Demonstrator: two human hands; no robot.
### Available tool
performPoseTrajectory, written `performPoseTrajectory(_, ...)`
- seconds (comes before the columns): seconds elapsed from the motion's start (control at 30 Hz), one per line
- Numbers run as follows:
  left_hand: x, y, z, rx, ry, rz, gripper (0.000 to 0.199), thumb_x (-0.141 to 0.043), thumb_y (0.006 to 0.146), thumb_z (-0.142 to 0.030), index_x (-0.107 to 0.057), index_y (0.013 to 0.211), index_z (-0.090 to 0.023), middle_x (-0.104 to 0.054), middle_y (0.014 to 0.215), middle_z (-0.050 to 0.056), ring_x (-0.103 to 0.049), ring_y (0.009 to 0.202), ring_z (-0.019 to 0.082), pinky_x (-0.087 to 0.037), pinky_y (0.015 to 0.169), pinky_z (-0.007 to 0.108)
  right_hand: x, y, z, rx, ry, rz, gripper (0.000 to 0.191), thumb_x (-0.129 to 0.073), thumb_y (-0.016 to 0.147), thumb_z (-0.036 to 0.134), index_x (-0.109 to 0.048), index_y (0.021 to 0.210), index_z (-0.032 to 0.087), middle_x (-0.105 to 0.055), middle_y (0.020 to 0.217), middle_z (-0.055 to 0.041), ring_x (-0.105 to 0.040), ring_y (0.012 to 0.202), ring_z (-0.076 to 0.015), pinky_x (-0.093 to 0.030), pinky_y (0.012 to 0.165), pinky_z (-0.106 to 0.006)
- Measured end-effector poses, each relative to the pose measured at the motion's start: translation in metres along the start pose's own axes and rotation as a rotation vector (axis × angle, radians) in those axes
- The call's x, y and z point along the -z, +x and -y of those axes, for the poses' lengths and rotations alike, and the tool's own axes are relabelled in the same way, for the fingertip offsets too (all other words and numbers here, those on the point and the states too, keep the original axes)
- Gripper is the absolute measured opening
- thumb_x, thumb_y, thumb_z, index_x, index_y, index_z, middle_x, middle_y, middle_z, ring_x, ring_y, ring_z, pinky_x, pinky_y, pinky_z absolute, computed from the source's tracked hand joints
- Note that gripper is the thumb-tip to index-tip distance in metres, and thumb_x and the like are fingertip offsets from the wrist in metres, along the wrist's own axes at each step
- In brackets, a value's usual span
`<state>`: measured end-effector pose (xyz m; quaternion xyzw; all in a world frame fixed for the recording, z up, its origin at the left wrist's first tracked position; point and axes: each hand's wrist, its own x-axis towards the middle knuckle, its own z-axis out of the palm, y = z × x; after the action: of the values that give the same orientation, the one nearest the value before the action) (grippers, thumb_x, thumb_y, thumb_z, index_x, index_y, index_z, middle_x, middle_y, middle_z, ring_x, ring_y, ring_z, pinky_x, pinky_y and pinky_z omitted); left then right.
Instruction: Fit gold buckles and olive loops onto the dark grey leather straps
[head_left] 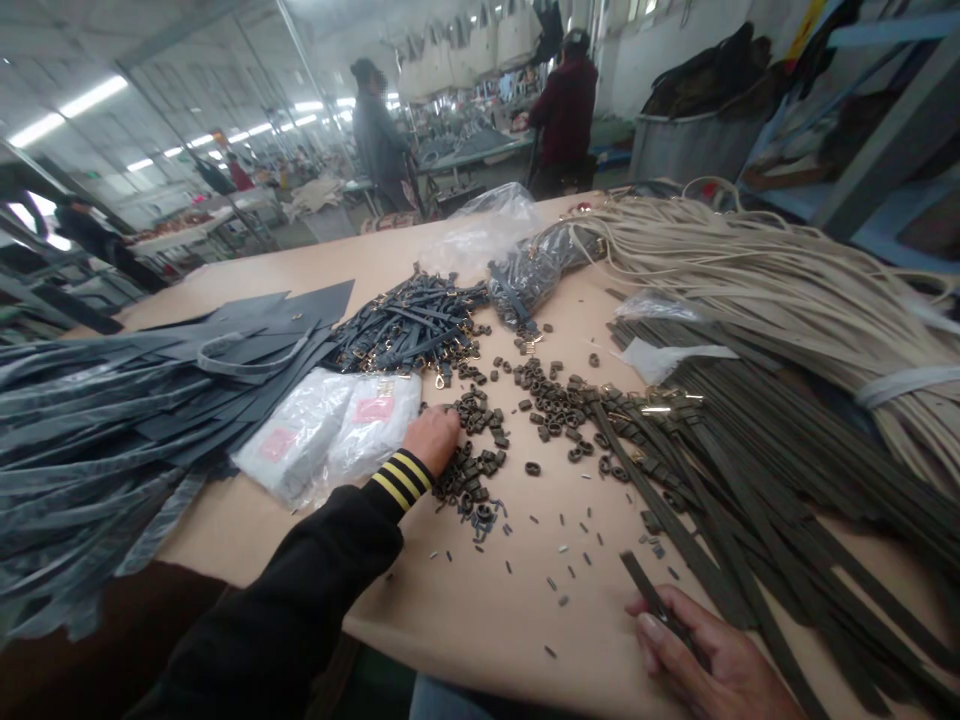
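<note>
My left hand, in a black sleeve with yellow-striped cuff, rests at the edge of a pile of small dark olive strap loops. Its fingers curl down among them, and what they pinch is hidden. Lower right, my right hand is closed around a dark olive strap, whose flat end sticks out past the thumb toward the upper left. More loops form a second heap in the middle of the table. Tiny dark pieces lie scattered between the hands.
Olive straps and beige straps cover the right side. At left are grey straps and plastic-wrapped packets. Dark blue straps with gold clasps are heaped behind. Two people stand beyond the table.
</note>
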<state>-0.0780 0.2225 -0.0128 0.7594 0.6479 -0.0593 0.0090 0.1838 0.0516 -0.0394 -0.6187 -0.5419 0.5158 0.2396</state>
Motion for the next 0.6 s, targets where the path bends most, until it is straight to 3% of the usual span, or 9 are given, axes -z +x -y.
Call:
performPoseTrajectory(0.1,0.003,0.000,-0.002,-0.020,-0.015,-0.008,0.023,-0.033,0.080,-0.008,-0.055,0.086,-0.010,-0.054,0.091,0.015,-0.055,0.087,0.024,-0.044,0.068,0.034,0.000,0.002,-0.001,0.035,-0.032,0.050,0.038,-0.039,0.076,0.052,-0.056,0.079,0.019,-0.057,0.059,-0.0009,-0.056,0.058,-0.0155,-0.044,0.055,-0.022)
performPoseTrajectory(0.23,0.021,-0.005,-0.005,-0.052,-0.112,-0.023,0.018,-0.037,0.080,-0.010,-0.055,0.079,-0.011,-0.055,0.084,0.013,-0.058,0.078,0.021,-0.044,0.067,0.033,0.004,0.001,0.005,0.096,-0.080,0.035,0.038,-0.035,0.079,0.049,-0.056,0.073,0.018,-0.056,0.058,-0.0014,-0.056,0.057,-0.0154,-0.045,0.055,-0.022)
performPoseTrajectory(0.37,0.037,-0.048,-0.041,-0.145,-0.303,-0.023,0.018,-0.040,0.081,-0.022,-0.054,0.071,-0.014,-0.056,0.072,0.004,-0.055,0.067,0.013,-0.043,0.063,0.023,0.000,-0.009,0.022,0.214,-0.164,-0.091,0.030,-0.039,0.080,0.042,-0.059,0.081,0.019,-0.061,0.066,-0.0034,-0.060,0.065,-0.0167,-0.048,0.059,-0.022)
performPoseTrajectory(0.4,0.036,-0.065,-0.054,-0.171,-0.394,0.012,0.019,-0.040,0.080,-0.024,-0.053,0.069,-0.015,-0.055,0.065,0.001,-0.053,0.060,0.010,-0.042,0.057,0.020,-0.004,-0.012,0.025,0.285,-0.181,-0.125,0.026,-0.042,0.080,0.039,-0.059,0.085,0.019,-0.063,0.073,-0.0044,-0.061,0.070,-0.0171,-0.049,0.063,-0.022)
performPoseTrajectory(0.43,0.033,-0.083,-0.069,-0.163,-0.658,0.101,0.017,-0.042,0.078,-0.023,-0.053,0.068,-0.014,-0.052,0.059,0.000,-0.051,0.054,0.009,-0.040,0.053,0.019,-0.009,-0.014,0.027,0.377,-0.195,-0.151,0.023,-0.044,0.080,0.036,-0.058,0.090,0.020,-0.064,0.080,-0.0055,-0.061,0.076,-0.0174,-0.049,0.067,-0.022)
performPoseTrajectory(0.53,0.012,-0.131,-0.106,0.031,-1.270,0.363,0.006,-0.045,0.068,-0.016,-0.051,0.070,-0.013,-0.045,0.052,-0.005,-0.043,0.044,0.007,-0.035,0.044,0.018,-0.027,-0.019,0.021,0.645,-0.242,-0.170,0.026,-0.044,0.079,0.020,-0.053,0.103,0.019,-0.061,0.092,-0.0083,-0.059,0.086,-0.0176,-0.049,0.074,-0.024)
performPoseTrajectory(0.6,-0.004,-0.154,-0.120,0.132,-1.435,0.369,0.007,-0.045,0.065,-0.013,-0.051,0.069,-0.012,-0.046,0.054,-0.004,-0.043,0.048,0.008,-0.034,0.046,0.019,-0.038,-0.023,0.010,0.712,-0.297,-0.131,0.035,-0.042,0.077,0.012,-0.048,0.111,0.017,-0.060,0.093,-0.0089,-0.059,0.087,-0.0172,-0.050,0.073,-0.024)
